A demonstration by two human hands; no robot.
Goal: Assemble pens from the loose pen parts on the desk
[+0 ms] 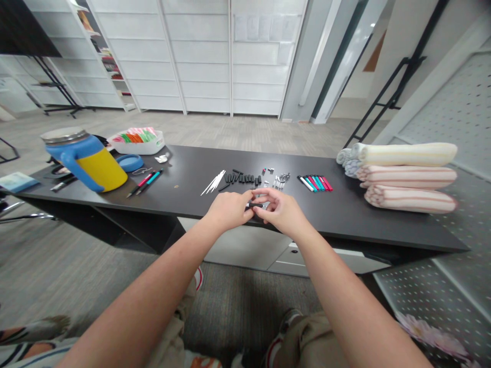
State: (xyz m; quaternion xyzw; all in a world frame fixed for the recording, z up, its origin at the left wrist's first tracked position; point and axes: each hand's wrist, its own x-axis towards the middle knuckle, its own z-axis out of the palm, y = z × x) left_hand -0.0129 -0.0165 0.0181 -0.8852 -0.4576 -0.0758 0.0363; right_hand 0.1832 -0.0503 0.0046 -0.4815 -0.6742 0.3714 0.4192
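Left grip [229, 208] and right grip [279, 205] partly hide a black piece [254, 205].

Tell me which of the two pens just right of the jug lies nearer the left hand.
The teal pen, on the pair's right; the red pen lies to its left, farther from the left hand.

Dark piece [254, 205], partly covered by the fingers of my left hand [229, 209] and right hand [283, 208]; I cannot make out its full form. Small parts [282, 179] just beyond: too small for me to identify. Far left, black screen [26, 30], cut off by the edge. Far sheets [264, 28]: blurred, unreadable. Near right, pale flowers [433, 335]: blurred.
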